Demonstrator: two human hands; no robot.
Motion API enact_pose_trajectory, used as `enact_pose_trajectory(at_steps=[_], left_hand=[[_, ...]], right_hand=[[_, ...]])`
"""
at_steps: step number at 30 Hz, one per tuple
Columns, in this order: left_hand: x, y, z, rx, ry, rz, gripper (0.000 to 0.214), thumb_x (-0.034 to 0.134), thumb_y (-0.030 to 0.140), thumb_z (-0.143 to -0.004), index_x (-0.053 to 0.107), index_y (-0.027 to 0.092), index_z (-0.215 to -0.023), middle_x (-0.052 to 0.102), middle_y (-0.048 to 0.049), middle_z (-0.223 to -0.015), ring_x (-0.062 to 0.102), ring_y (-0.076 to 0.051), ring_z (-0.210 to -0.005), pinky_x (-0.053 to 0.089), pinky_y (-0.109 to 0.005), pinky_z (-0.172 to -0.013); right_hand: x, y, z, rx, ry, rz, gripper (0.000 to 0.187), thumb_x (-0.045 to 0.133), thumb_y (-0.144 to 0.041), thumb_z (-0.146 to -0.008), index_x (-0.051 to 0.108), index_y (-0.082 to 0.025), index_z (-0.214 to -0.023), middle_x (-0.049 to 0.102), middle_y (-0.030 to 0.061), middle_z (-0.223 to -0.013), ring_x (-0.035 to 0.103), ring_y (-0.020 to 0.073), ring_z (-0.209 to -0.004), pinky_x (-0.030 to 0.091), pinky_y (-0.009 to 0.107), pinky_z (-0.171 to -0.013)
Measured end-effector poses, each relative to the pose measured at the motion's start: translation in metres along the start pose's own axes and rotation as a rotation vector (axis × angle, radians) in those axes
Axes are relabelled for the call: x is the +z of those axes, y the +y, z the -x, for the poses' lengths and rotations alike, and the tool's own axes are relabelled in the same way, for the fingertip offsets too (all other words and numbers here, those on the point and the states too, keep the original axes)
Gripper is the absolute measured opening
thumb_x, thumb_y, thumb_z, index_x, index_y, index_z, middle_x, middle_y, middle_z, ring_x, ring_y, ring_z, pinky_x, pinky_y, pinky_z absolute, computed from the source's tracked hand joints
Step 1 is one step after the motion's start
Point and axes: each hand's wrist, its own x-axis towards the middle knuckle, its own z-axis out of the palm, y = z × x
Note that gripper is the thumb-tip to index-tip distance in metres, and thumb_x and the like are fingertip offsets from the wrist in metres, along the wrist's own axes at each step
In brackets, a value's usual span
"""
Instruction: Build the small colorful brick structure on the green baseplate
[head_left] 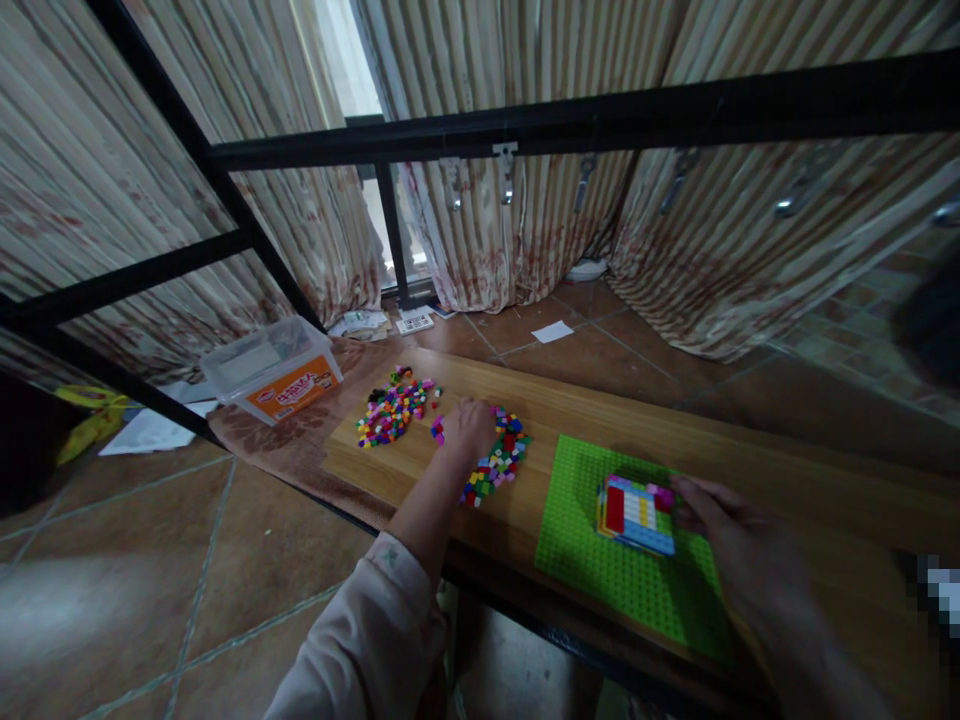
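Observation:
My left hand (pixel 466 428) reaches down among loose toy bricks (pixel 504 455) on the wooden board. Its back faces me, and the fingertips are hidden. A block-shaped build of toy bricks (pixel 636 512), in blue, white, red, yellow and pink, sits on a green baseplate (pixel 574 510). At the build's right side is my right hand (pixel 709 505), thumb and fingers closed together. Its fingertips are beside the pink bricks at the build's corner; whether they touch it or pinch a small piece is too dim to tell.
Another pile of small bricks (pixel 394 408) lies farther left on the wooden board (pixel 600 400). A clear plastic box with an orange label (pixel 292 390) stands on brown cloth (pixel 281 450) beyond it. A black metal frame (pixel 525 125) with hanging clips crosses in front of the curtains.

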Motion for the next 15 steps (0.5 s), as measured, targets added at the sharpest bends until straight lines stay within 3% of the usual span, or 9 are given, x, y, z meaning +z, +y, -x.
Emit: enact_pose_trajectory(at_steps=[6, 10, 12, 15], left_hand=[[0.000, 0.004, 0.008, 0.035, 0.019, 0.013, 0.029, 0.049, 0.014, -0.083, 0.064, 0.007, -0.107, 0.067, -0.0203, -0.106, 0.060, -0.028, -0.110, 0.045, -0.033, -0.094], [-0.008, 0.002, 0.007, -0.006, 0.067, 0.056, 0.025, 0.047, 0.016, -0.086, 0.063, 0.009, -0.104, 0.069, -0.0166, -0.097, 0.064, -0.026, -0.100, 0.048, -0.034, -0.088], [-0.012, 0.004, 0.007, -0.006, 0.101, 0.239, 0.019, 0.051, 0.018, -0.085, 0.065, 0.013, -0.096, 0.071, -0.0111, -0.090, 0.066, -0.023, -0.094, 0.049, -0.031, -0.083], [-0.013, 0.016, 0.012, 0.035, 0.039, 0.848, 0.009, 0.060, 0.018, -0.079, 0.065, 0.013, -0.085, 0.070, -0.0044, -0.079, 0.066, -0.018, -0.080, 0.051, -0.026, -0.074]], right_hand=[[0.002, -0.002, -0.002, 0.083, 0.012, -0.008, 0.039, 0.070, -0.051, -0.068, 0.074, -0.021, -0.092, 0.075, 0.0066, -0.091, 0.068, 0.0244, -0.079, 0.053, 0.038, -0.073], [0.003, -0.015, 0.002, 0.076, 0.062, -0.036, 0.036, 0.070, -0.048, -0.068, 0.074, -0.020, -0.089, 0.075, 0.0064, -0.087, 0.067, 0.0218, -0.073, 0.053, 0.036, -0.071], [0.006, -0.025, 0.008, 0.004, 0.120, -0.017, 0.032, 0.069, -0.047, -0.071, 0.074, -0.020, -0.087, 0.074, 0.0059, -0.083, 0.066, 0.0203, -0.071, 0.052, 0.034, -0.070], [0.016, -0.042, 0.021, -0.188, 0.130, -0.039, 0.026, 0.065, -0.044, -0.077, 0.073, -0.022, -0.088, 0.073, 0.0042, -0.083, 0.067, 0.0194, -0.076, 0.052, 0.032, -0.074]])
